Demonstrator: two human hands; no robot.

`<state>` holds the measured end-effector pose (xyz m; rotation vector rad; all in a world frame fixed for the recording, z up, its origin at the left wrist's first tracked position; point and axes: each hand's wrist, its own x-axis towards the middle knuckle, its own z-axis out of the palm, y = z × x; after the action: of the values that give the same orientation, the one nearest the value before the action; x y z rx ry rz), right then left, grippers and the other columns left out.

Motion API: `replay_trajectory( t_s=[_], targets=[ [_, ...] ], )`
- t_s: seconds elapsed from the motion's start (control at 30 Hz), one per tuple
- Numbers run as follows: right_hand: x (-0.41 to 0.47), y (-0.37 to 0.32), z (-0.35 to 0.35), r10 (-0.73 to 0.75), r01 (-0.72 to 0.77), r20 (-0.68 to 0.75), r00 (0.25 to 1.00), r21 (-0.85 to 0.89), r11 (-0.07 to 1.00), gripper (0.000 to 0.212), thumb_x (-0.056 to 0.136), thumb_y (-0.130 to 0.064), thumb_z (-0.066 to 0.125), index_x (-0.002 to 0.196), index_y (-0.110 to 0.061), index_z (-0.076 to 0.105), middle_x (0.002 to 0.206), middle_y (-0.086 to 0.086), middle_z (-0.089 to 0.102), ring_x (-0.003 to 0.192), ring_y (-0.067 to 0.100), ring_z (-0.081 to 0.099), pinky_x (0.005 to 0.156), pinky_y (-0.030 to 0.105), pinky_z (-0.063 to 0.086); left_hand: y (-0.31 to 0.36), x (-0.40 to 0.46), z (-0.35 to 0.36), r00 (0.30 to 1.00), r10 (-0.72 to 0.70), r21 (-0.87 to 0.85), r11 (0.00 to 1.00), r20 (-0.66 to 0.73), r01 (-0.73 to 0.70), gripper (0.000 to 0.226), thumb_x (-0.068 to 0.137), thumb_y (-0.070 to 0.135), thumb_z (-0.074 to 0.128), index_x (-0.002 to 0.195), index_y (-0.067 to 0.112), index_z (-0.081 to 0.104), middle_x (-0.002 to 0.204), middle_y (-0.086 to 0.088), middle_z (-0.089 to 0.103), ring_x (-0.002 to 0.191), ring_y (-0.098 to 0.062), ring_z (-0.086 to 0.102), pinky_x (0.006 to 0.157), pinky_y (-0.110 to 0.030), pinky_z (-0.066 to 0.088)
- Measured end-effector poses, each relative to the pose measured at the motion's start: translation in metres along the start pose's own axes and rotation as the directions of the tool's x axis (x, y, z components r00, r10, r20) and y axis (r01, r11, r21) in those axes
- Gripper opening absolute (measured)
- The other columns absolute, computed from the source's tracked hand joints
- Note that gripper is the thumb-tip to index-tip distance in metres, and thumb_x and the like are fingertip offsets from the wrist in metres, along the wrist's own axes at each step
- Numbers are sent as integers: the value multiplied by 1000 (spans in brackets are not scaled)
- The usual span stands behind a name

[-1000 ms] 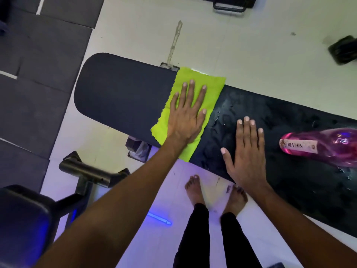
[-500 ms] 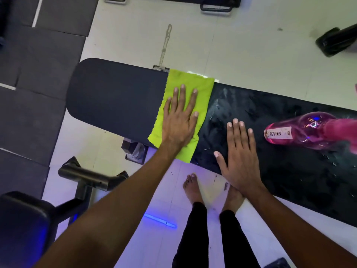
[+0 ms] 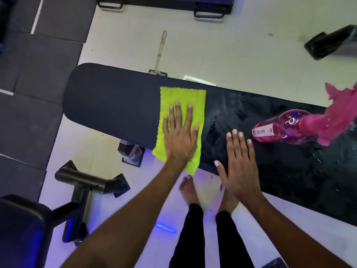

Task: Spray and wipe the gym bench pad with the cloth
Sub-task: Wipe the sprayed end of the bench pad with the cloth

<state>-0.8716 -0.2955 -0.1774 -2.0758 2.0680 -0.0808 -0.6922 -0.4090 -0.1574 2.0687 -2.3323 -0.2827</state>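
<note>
A long black bench pad [image 3: 114, 105] runs from the left to the lower right. Its right part is wet and shiny, its left part dry and matt. A lime-green cloth [image 3: 181, 101] lies flat across the pad at the edge of the wet area, its near corner hanging over the front edge. My left hand [image 3: 180, 136] presses flat on the cloth, fingers spread. My right hand [image 3: 241, 161] rests flat on the wet pad to the right, holding nothing. A pink spray bottle [image 3: 286, 128] lies on its side on the pad beyond my right hand.
Another bench's black metal frame [image 3: 90, 182] and pad [image 3: 17, 229] stand at the lower left. My bare feet [image 3: 190, 190] are on the white tiled floor by the bench's front edge. Dark rubber mats [image 3: 38, 55] cover the floor at left; black equipment [image 3: 328, 43] sits at the upper right.
My left hand has slid the cloth toward the near edge of the pad, leaving the far edge uncovered. My right hand and the bottle have stayed on the pad.
</note>
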Motion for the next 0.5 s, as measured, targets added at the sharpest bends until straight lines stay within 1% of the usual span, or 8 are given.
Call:
replay_trajectory(
  t_s=[0.07, 0.1, 0.17, 0.2, 0.27, 0.3, 0.37, 0.5],
  targets=[
    [-4, 2, -1, 3, -3, 2, 1000, 3, 1000, 85, 104, -52, 34, 168, -3, 6, 178, 17, 3, 166, 32, 5, 133, 56, 16, 32, -18, 4, 996, -82, 0, 997, 22, 82, 66, 109, 50, 19, 169, 26, 5, 176, -16, -2, 164, -37, -3, 131, -56, 9],
    [-6, 3, -1, 6, -6, -1, 1000, 5, 1000, 86, 103, -52, 35, 168, -3, 7, 178, 17, 4, 166, 32, 6, 133, 56, 16, 47, -16, 6, 998, -43, -7, 999, 39, 44, 66, 109, 52, 18, 169, 25, 5, 176, -17, -2, 163, -38, -3, 132, -56, 7],
    [-8, 3, 0, 16, -16, -10, 1000, 8, 1000, 86, 102, -51, 36, 168, -4, 8, 178, 17, 5, 166, 32, 6, 133, 56, 15, 64, 9, 5, 980, 186, -8, 983, 66, -185, 66, 109, 53, 17, 169, 27, 8, 177, -15, 0, 164, -37, -2, 132, -54, 7],
    [-10, 4, 1, 22, -22, -12, 1000, 8, 1000, 86, 103, -52, 36, 168, -4, 7, 178, 17, 5, 166, 32, 6, 133, 56, 14, 64, 28, 4, 948, 309, 0, 951, 74, -310, 64, 110, 53, 18, 169, 29, 9, 177, -12, 2, 164, -34, 0, 131, -53, 9],
    [-14, 8, 3, 29, -29, -12, 1000, 2, 1000, 86, 103, -52, 35, 168, -4, 6, 178, 16, 4, 166, 30, 5, 134, 55, 13, 50, 60, -1, 898, 431, 36, 900, 84, -435, 62, 110, 51, 17, 168, 30, 10, 177, -8, 4, 165, -29, 2, 131, -49, 12],
    [-17, 10, 3, 32, -32, -14, 999, -2, 999, 85, 104, -52, 35, 168, -4, 6, 178, 16, 4, 166, 30, 4, 134, 55, 13, 41, 66, -2, 896, 437, 55, 895, 77, -442, 62, 111, 50, 17, 168, 30, 9, 177, -8, 3, 165, -28, 2, 131, -49, 12],
    [-24, 15, 2, 42, -42, -21, 999, -6, 999, 85, 104, -52, 35, 168, -4, 7, 178, 16, 4, 166, 30, 5, 134, 55, 14, 27, 60, 0, 925, 377, 65, 923, 43, -379, 62, 111, 49, 19, 169, 28, 8, 177, -8, 2, 165, -28, 1, 132, -48, 11],
    [-37, 28, -2, 71, -71, -34, 997, -1, 997, 85, 103, -52, 36, 168, -4, 10, 178, 15, 7, 166, 30, 7, 134, 53, 10, 52, 8, 8, 991, 130, 29, 991, 24, -131, 65, 111, 51, 22, 169, 26, 6, 177, -13, -3, 164, -33, -4, 132, -53, 8]
  ],
)
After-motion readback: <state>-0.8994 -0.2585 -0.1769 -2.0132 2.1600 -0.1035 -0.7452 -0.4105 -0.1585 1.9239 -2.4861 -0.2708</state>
